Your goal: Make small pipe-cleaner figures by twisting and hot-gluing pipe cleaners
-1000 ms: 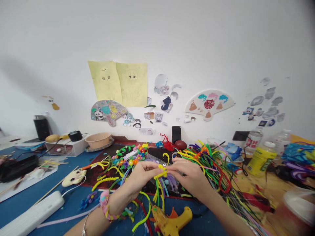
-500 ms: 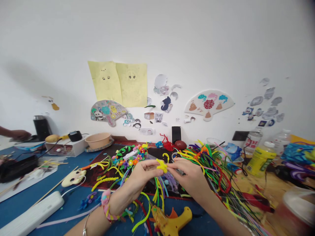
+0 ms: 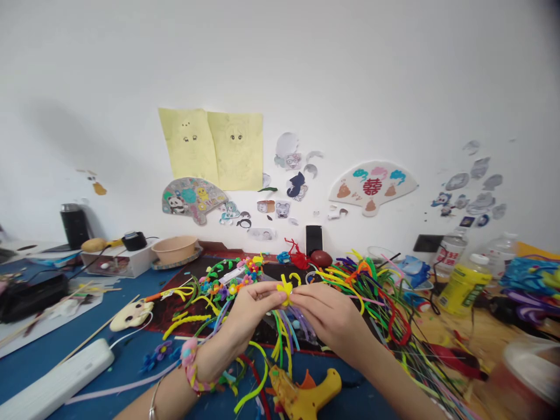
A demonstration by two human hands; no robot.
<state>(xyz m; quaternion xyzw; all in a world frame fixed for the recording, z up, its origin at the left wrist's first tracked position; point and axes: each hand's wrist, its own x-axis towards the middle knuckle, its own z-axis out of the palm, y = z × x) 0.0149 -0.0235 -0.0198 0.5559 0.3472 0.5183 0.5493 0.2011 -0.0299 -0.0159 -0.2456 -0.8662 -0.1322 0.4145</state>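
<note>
My left hand [image 3: 251, 315] and my right hand [image 3: 328, 319] meet at the fingertips in the middle of the table. Both pinch a small yellow pipe cleaner shape [image 3: 284, 290], whose bent loops stick upward. Below my fingers hang several strands of coloured pipe cleaner [image 3: 284, 332], though I cannot tell whether they join the yellow shape. A yellow glue gun [image 3: 304, 391] lies just below my hands. A bunch of pipe cleaner flowers [image 3: 240, 280] sits beyond my left hand. A heap of mixed pipe cleaners [image 3: 376, 309] lies beside my right hand.
A pale mask [image 3: 132, 315] and a white power bank [image 3: 56, 370] lie on the blue table surface [image 3: 100, 350] at left. A tan bowl [image 3: 175, 249] stands behind them. A yellow-labelled bottle [image 3: 464, 284] stands at right, and paper crafts cover the wall.
The yellow shape has turned from lying low and sideways to standing upward between my fingertips. A co-worker's hand seen at the far left half a second ago has gone from view.
</note>
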